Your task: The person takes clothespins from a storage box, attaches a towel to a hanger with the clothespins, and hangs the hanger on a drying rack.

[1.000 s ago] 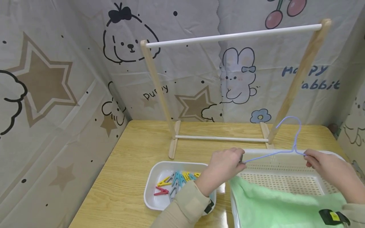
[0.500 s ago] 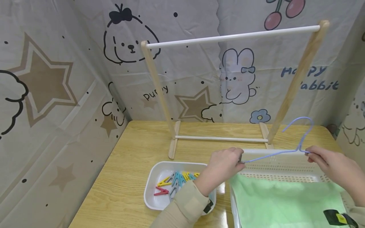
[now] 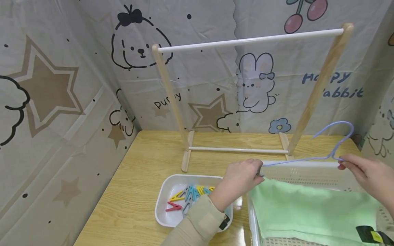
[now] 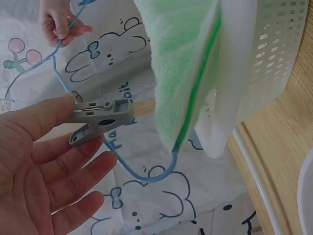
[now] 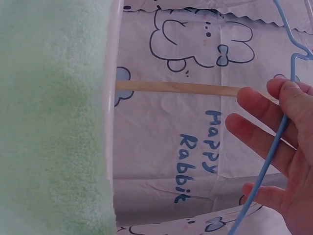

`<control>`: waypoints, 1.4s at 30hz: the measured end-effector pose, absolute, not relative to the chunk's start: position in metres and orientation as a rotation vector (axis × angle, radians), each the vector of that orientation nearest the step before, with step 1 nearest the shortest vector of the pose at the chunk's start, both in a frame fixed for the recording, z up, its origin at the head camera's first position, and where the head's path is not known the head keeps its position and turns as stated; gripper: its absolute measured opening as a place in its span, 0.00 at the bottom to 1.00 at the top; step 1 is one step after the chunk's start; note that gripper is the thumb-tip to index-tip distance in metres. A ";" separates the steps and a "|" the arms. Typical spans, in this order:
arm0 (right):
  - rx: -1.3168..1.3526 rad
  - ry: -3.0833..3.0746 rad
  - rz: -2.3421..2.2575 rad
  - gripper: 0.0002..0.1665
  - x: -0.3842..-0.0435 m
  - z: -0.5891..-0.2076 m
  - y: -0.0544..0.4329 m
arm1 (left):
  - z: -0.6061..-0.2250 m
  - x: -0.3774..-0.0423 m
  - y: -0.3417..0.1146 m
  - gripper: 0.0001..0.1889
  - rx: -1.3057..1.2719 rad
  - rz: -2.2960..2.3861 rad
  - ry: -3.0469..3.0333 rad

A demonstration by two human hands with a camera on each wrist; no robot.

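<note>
- Hanger point(image 3: 331, 154), right of the head frame, over the rim of the basket point(image 3: 307, 165): we judge it light, smooth and springy, best held on the wire beside its neck.
- Towel point(image 3: 317, 212), lower right: we expect it soft and limp, best taken by an edge.
- Right hand point(image 3: 369, 172), far right: we see thumb and finger pinch the wire near the neck, other fingers spread.
- Left hand point(image 3: 240, 179), lower centre: thumb and forefinger pinch a clip point(image 4: 115, 111); we cannot tell whether it grips the hanger too.
</note>
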State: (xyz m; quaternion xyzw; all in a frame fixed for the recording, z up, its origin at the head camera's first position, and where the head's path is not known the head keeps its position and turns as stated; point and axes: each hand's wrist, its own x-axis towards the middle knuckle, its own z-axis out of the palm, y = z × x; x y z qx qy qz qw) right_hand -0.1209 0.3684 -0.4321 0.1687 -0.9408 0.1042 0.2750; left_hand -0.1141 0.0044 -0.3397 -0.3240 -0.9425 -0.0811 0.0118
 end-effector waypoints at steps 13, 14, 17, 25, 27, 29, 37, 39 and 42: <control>0.410 -2.443 0.341 0.13 -0.118 -0.424 0.376 | -0.341 -0.115 0.004 0.20 -0.973 -0.262 -2.955; 0.399 -2.449 0.348 0.12 -0.116 -0.422 0.375 | -0.341 -0.115 0.004 0.19 -0.978 -0.273 -2.949; 0.394 -2.441 0.326 0.11 -0.115 -0.415 0.375 | -0.342 -0.115 0.003 0.18 -0.990 -0.293 -2.932; 0.487 -2.351 0.411 0.05 -0.115 -0.403 0.378 | -0.341 -0.116 0.001 0.19 -0.965 -0.287 -2.924; 0.539 -2.307 0.433 0.08 -0.117 -0.401 0.379 | -0.341 -0.116 0.000 0.19 -0.964 -0.287 -2.913; 0.569 -2.298 0.436 0.10 -0.116 -0.397 0.380 | -0.341 -0.117 0.000 0.19 -0.962 -0.284 -2.903; 0.531 -2.374 0.472 0.10 -0.109 -0.386 0.377 | -0.339 -0.118 -0.001 0.19 -0.966 -0.277 -2.851; 0.517 -2.379 0.472 0.10 -0.110 -0.386 0.378 | -0.339 -0.118 -0.001 0.19 -0.966 -0.294 -2.826; 0.519 -2.361 0.476 0.08 -0.110 -0.384 0.378 | -0.338 -0.118 -0.001 0.20 -0.974 -0.314 -2.789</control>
